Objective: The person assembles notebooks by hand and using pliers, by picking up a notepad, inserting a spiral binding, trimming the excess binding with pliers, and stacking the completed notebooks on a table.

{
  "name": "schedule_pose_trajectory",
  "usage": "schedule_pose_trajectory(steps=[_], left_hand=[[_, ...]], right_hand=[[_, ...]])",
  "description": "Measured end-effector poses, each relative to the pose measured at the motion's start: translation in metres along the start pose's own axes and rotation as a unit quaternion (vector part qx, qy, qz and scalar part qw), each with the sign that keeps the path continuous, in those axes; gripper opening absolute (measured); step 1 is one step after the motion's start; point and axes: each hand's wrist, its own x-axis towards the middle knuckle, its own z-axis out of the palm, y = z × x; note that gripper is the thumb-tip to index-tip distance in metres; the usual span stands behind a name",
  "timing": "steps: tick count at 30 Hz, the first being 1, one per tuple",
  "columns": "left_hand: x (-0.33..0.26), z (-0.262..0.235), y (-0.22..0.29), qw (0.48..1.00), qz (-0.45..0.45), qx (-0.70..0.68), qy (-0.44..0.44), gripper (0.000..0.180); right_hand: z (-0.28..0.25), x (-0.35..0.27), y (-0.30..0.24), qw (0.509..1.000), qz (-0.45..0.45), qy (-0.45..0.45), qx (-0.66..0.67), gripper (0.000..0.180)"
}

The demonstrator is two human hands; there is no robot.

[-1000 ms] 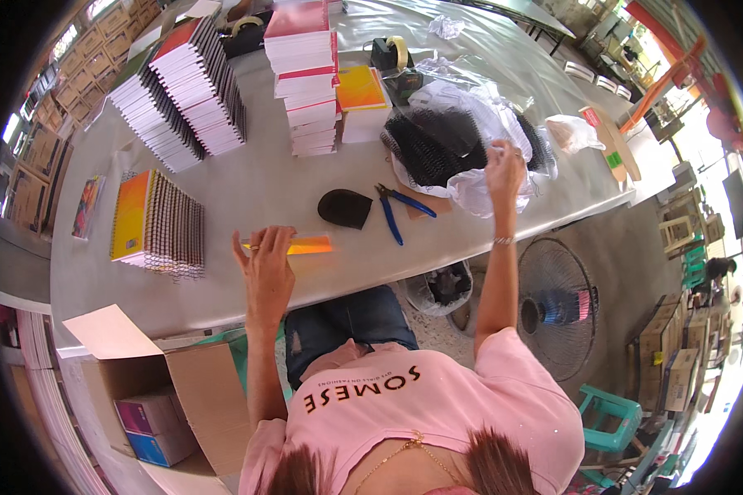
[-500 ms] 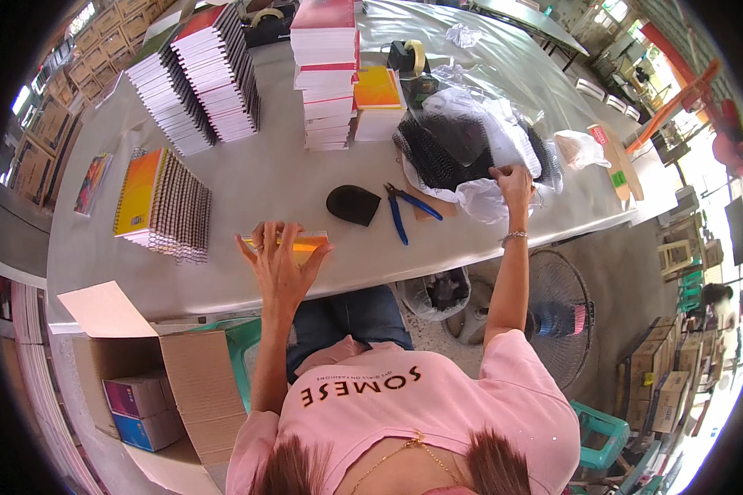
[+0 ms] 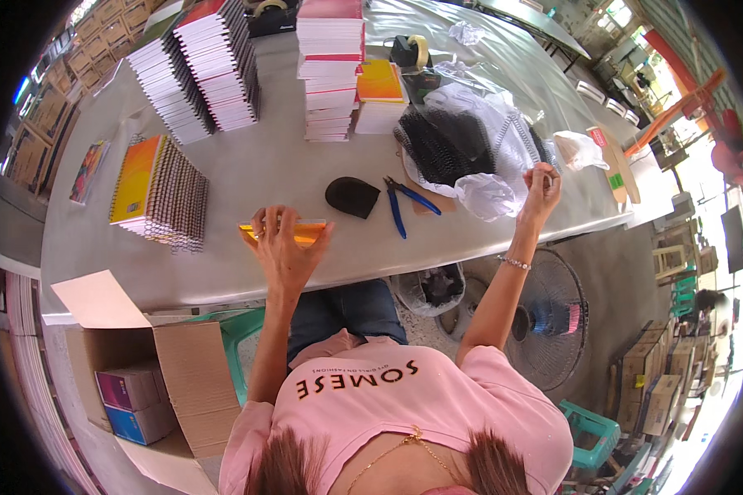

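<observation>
While flat on the table (image 3: 305, 177), the orange notebook (image 3: 282, 232) looks thin.

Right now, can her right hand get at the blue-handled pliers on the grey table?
Probably yes: the right hand is raised by the clear plastic bag, and the blue-handled pliers lie uncovered on the grey table, nothing between.
</observation>
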Motion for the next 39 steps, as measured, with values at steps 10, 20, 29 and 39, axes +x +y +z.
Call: schedule_pose_trajectory(steps=[10,20,29,39], left_hand=[[0.002,0.004,0.002,1.0,0.004,0.0,-0.004,0.047],[0.002,0.003,-0.003,1.0,-0.008,-0.011,0.019,0.045],[0.003,0.002,-0.006,0.999,-0.007,-0.037,0.023,0.043],[0.002,0.001,-0.007,0.998,-0.001,-0.049,0.029,0.039]], right_hand=[[0.057,-0.065,-0.069,0.97,-0.204,-0.063,-0.113,0.017],[0.069,-0.059,-0.055,0.977,-0.181,-0.094,0.058,0.024],[0.139,-0.166,-0.083,0.855,-0.067,-0.491,-0.156,0.019],[0.146,-0.192,-0.065,0.829,-0.079,-0.531,-0.154,0.018]])
